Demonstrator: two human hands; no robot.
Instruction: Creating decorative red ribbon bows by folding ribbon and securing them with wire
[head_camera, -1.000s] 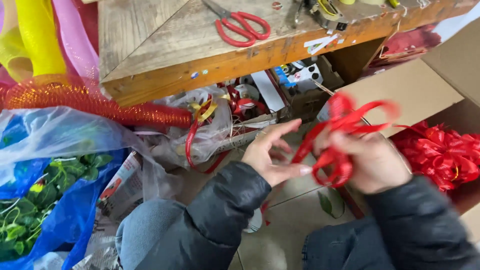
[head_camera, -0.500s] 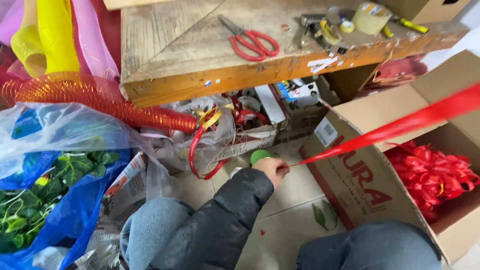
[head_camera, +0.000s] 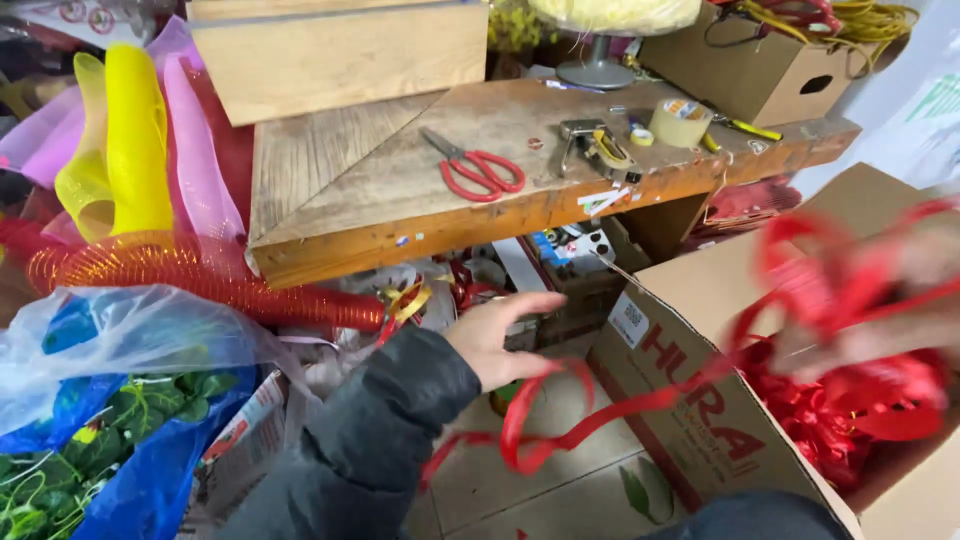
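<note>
Scissors (head_camera: 475, 170) and tape roll (head_camera: 680, 122) are seen on the bench (head_camera: 350, 200), cardboard box (head_camera: 700, 390) alongside; left hand (head_camera: 495, 335) is spread over red ribbon (head_camera: 560, 425), blurred right hand (head_camera: 900, 310) grip cannot be told.

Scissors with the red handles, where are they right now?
The scissors lie on the wooden table top, centre of the head view, left of the tape roll.

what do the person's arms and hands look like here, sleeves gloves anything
The left arm wears a dark grey, slightly shiny padded jacket sleeve ending at the wrist. The left hand is bare, with no glove, and no ring or watch shows. The right hand is motion-blurred; it looks bare too, and its sleeve is out of view.
</note>
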